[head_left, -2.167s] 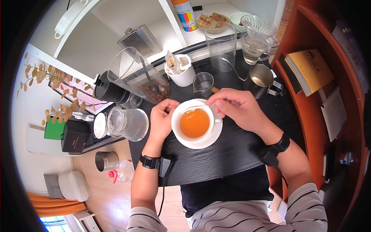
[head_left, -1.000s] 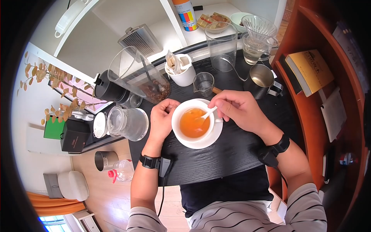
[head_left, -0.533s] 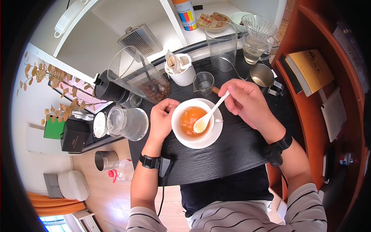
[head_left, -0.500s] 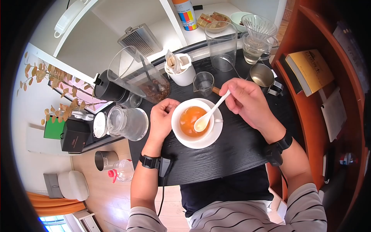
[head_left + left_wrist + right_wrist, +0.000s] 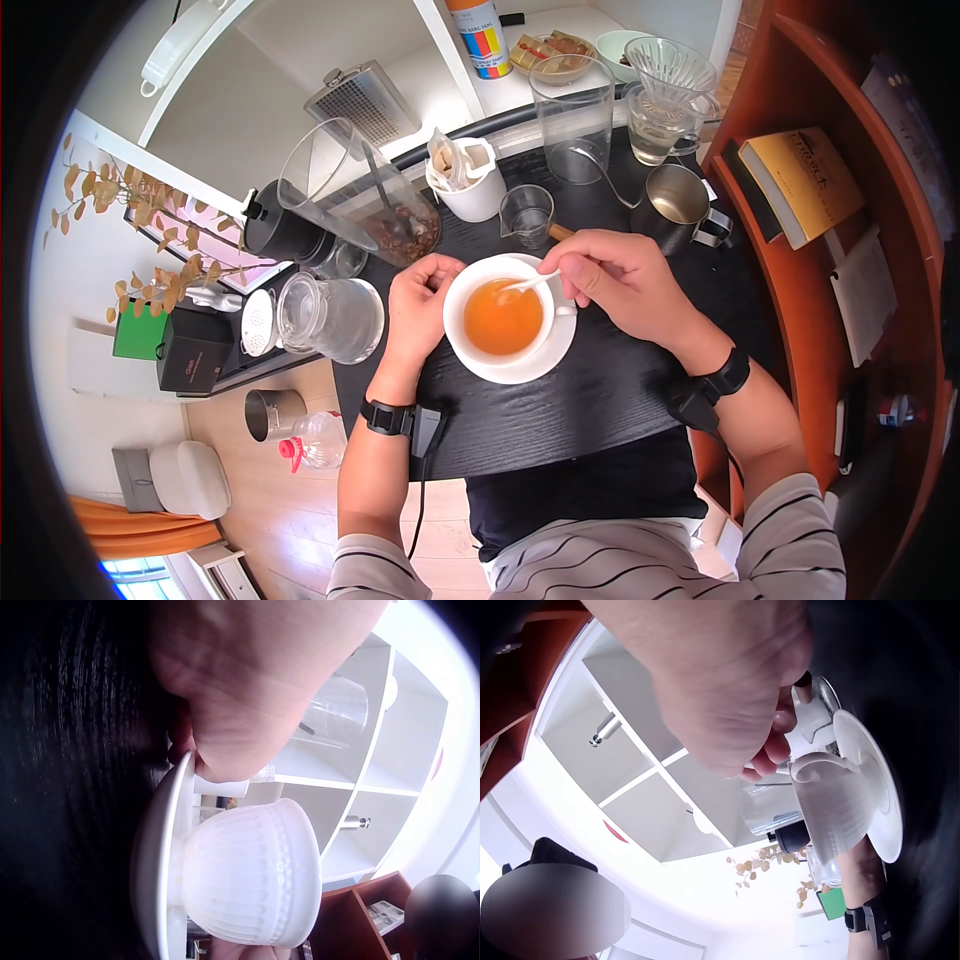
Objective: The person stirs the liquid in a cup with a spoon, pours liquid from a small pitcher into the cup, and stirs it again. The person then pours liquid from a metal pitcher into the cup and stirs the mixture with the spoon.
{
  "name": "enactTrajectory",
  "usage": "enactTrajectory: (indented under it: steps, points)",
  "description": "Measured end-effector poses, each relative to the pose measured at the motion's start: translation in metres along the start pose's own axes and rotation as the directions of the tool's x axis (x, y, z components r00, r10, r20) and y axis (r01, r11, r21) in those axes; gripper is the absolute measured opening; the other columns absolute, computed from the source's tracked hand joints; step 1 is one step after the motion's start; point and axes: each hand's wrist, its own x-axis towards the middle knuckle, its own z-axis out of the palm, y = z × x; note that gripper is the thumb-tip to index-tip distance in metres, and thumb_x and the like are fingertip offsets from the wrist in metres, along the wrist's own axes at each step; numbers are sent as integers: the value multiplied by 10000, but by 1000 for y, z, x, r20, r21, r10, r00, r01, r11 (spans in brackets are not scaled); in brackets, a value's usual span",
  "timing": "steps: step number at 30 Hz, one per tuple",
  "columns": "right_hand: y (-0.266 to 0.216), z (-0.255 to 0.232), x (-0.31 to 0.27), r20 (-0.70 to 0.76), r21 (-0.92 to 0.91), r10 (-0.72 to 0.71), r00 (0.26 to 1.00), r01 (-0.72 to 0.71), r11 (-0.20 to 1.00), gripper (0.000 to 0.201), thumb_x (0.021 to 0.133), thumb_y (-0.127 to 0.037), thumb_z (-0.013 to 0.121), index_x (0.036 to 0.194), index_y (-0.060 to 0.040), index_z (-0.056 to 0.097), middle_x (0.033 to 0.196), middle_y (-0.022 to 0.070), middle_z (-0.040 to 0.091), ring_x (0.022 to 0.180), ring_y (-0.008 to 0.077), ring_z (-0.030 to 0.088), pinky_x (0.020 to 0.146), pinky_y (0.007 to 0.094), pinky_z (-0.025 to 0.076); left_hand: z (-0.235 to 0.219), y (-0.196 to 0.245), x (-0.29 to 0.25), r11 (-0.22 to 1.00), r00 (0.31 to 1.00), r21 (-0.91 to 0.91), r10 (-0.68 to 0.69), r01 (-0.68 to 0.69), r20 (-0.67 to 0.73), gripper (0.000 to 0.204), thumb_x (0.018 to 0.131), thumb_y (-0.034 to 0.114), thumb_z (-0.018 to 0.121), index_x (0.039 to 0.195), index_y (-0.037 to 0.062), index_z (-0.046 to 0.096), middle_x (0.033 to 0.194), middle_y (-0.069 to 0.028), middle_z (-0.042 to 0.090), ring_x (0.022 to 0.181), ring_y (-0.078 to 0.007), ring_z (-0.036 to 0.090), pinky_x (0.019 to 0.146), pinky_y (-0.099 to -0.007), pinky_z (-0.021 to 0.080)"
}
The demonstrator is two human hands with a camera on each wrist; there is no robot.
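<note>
A white teacup (image 5: pixel 450 318) of amber liquid (image 5: pixel 500 325) stands on a white saucer (image 5: pixel 565 350) on the black table. My right hand (image 5: pixel 625 285) pinches the handle of a white spoon (image 5: pixel 525 284), whose bowl end dips into the liquid near the far side of the cup. The cup's handle points toward this hand. On the other side, my left hand (image 5: pixel 415 305) grips the saucer's edge; the left wrist view shows the thumb (image 5: pixel 217 769) on top of the rim, beside the ribbed cup (image 5: pixel 251 874).
Behind the cup are a small glass pitcher (image 5: pixel 527 217) with a wooden handle and a white mug (image 5: pixel 478 200) holding a drip bag. A glass jug (image 5: pixel 345 320) stands left, a steel pitcher (image 5: pixel 672 205) right. A tall glass container (image 5: pixel 345 190) holds coffee beans.
The right hand had lifted the spoon so its bowl showed over the cup; now it has come down and left, with the spoon back in the liquid. The left hand stays put.
</note>
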Motion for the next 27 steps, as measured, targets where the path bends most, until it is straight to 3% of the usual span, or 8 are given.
enactTrajectory:
  steps: [2, 9, 11, 15, 23, 27]
  points:
    - [-2, -1, -1, 42, 42, 157, 987, -159, 986, 231, 1124, -184, 612, 1118, 3, 747, 791, 14, 669, 695, 45, 595, 628, 220, 468, 0, 0, 0, 1000, 1000, -9, -1, 1, 1, 110, 1020, 77, 705, 971, -1, 765, 764, 47, 684, 671, -10, 554, 631, -206, 472]
    - [-6, -4, 3, 75, 182, 326, 942, -335, 925, 270, 1137, -198, 574, 1074, 8, 737, 740, 15, 659, 633, 53, 584, 588, 218, 462, 0, 0, 0, 1000, 1000, -19, -9, 9, 2, 109, 1025, 74, 701, 977, -2, 763, 777, 43, 691, 682, -10, 560, 639, -206, 479]
    - [-2, -5, 3, 55, 308, 370, 927, -368, 877, 306, 1145, -224, 543, 1085, 11, 730, 710, 30, 650, 584, 70, 557, 540, 210, 392, 0, 1, 0, 1000, 1000, -11, -2, 2, 2, 110, 1026, 74, 700, 979, -4, 762, 780, 42, 692, 683, -10, 560, 640, -206, 480]
    - [-2, -5, 3, 59, 378, 357, 932, -352, 856, 315, 1151, -232, 537, 1111, 18, 724, 716, 32, 646, 576, 74, 547, 532, 211, 383, 0, 2, 0, 1000, 1000, -20, -2, 2, -1, 111, 1026, 70, 699, 978, -8, 762, 782, 41, 693, 684, -10, 559, 641, -206, 481]
    - [-7, -4, 1, 175, 285, 234, 956, -277, 918, 285, 1151, -205, 564, 1186, 11, 747, 821, 28, 706, 668, 64, 633, 569, 211, 440, 0, 1, 0, 1000, 1000, -15, -5, 5, 2, 118, 1027, 71, 693, 975, -8, 763, 779, 41, 694, 683, -13, 560, 645, -210, 488]
    - [-3, -1, 0, 164, 269, 196, 967, -235, 934, 297, 1141, -230, 589, 1209, 0, 764, 832, 48, 728, 690, 85, 664, 584, 207, 457, 1, 1, 0, 1000, 1000, -11, 3, -3, -3, 119, 1027, 72, 693, 975, -7, 764, 774, 41, 692, 681, -12, 560, 644, -210, 485]
